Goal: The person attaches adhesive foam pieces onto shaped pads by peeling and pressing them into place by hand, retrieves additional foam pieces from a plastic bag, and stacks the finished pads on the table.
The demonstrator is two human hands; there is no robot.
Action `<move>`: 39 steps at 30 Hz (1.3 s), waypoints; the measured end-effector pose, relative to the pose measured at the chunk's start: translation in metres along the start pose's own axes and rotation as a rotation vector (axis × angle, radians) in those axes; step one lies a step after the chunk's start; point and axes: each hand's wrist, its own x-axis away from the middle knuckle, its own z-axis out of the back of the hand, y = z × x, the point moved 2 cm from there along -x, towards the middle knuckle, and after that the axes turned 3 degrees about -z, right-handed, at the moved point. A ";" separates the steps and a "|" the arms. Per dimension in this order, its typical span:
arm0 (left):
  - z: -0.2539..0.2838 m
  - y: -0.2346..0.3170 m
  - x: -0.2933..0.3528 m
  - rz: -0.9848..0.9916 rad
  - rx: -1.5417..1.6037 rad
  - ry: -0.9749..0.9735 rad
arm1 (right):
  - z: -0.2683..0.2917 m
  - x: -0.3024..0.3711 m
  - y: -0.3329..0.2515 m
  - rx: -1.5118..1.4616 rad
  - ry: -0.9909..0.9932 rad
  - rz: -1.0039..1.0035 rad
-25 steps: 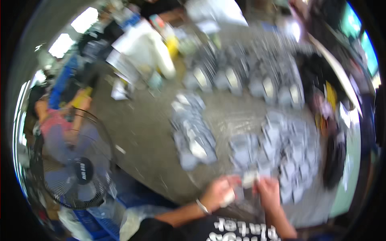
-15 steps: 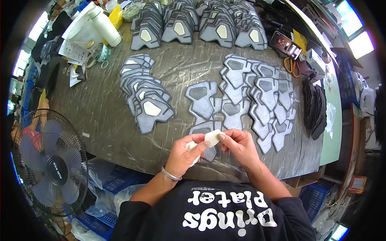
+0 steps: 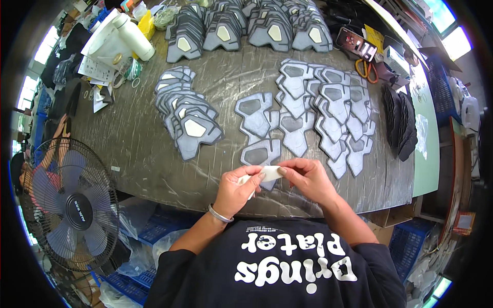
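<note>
Between the fingertips of both hands is a small white patch (image 3: 271, 173), held above the near edge of the table. My left hand (image 3: 235, 191) pinches its left end and keeps more white pieces against the palm, partly hidden by the fingers. My right hand (image 3: 310, 180) grips the right corner between thumb and fingers. Just beyond the hands lies a grey shaped pad (image 3: 261, 153) with a darker recessed area, its near end partly covered by them. Farther right, overlapping grey pads (image 3: 336, 108) show bare dark areas. To the left, a fanned stack of grey pads (image 3: 192, 131) carries cream patches.
More patched pads (image 3: 223, 36) stand in rows at the far edge. A white bottle (image 3: 134, 37), a phone (image 3: 357, 43), orange-handled scissors (image 3: 366, 71) and black pieces (image 3: 399, 123) lie around the table (image 3: 138, 169). A fan (image 3: 77, 210) stands at the left.
The white patch has tilted and now looks flatter and narrower between my fingers. Both hands stay close together, and the whole view has shifted slightly.
</note>
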 end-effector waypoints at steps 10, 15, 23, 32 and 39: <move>0.017 0.003 -0.001 -0.972 -0.807 -0.096 | -0.005 -0.007 0.008 -0.354 -0.075 -0.257; 0.025 -0.007 -0.001 -0.817 -0.914 0.105 | 0.002 -0.021 0.007 0.027 0.032 -0.152; 0.025 -0.006 -0.005 -0.690 -1.219 0.167 | -0.016 -0.047 0.001 0.120 0.065 -0.100; 0.031 -0.011 -0.005 -0.712 -1.131 0.187 | -0.021 -0.057 0.006 0.232 0.099 -0.132; 0.031 -0.011 -0.005 -0.706 -1.120 0.185 | -0.023 -0.059 0.004 0.245 0.109 -0.148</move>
